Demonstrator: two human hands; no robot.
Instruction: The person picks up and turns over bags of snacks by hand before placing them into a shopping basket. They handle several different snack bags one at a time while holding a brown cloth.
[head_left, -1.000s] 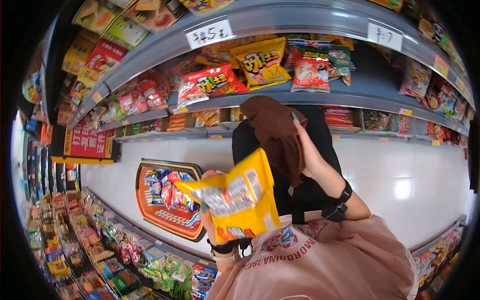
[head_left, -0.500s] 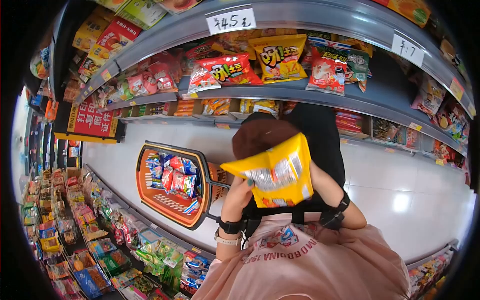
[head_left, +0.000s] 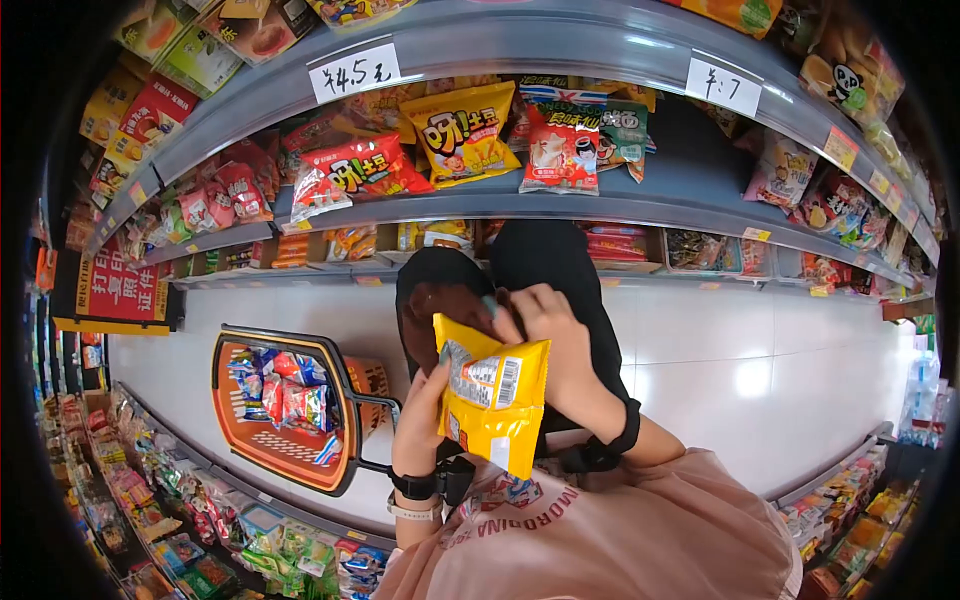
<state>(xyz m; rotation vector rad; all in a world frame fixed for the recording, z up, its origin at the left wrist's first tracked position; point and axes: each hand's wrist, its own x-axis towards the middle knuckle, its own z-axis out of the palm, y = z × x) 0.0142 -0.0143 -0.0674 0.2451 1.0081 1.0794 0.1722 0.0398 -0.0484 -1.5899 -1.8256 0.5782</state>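
A yellow snack bag (head_left: 510, 420) is tilted in front of my lap, its printed back and barcode turned up. My left hand (head_left: 422, 412) grips the bag along its left edge. Just beyond the bag's upper edge is my right hand (head_left: 558, 335), fingers apart and loosely bent, pointing left over my dark trousers. Part of that hand is hidden behind the bag. On the shelf ahead lie a similar yellow snack bag (head_left: 462, 135) and a red snack bag (head_left: 378, 168).
An orange shopping basket (head_left: 268, 452) with several snack packets stands on the floor at my left. The shelf (head_left: 690, 180) curves across the front, with red and white bags (head_left: 560, 150) on it. Another stocked shelf runs behind the basket. A red sign (head_left: 125, 285) stands far left.
The yellow snack bag has turned and tilted more upright in my left hand. My right hand has come off its right side to above it. The view has shifted right.
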